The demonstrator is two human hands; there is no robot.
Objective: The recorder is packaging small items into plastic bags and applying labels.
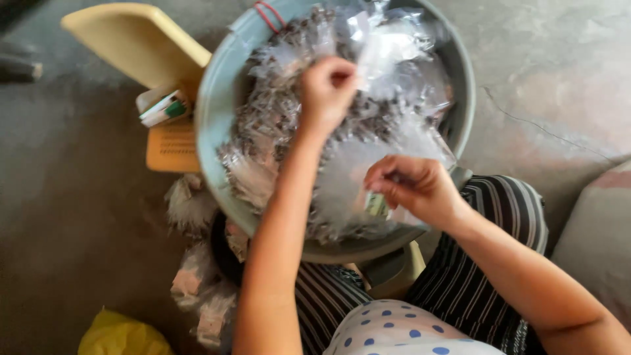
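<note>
On the person's lap sits one big grey bowl (211, 125), heaped with too many small clear bags (276, 125) of dark bits to count. Both hands work over that pile. One left hand (327, 89) is closed, pinching the top of a clear bag (388, 49). One right hand (414, 187) is closed on a small packet (376, 204). It looks best to pinch tight and keep low over the bowl, so nothing spills. One yellow stool (135, 43) stands beside the bowl.
</note>
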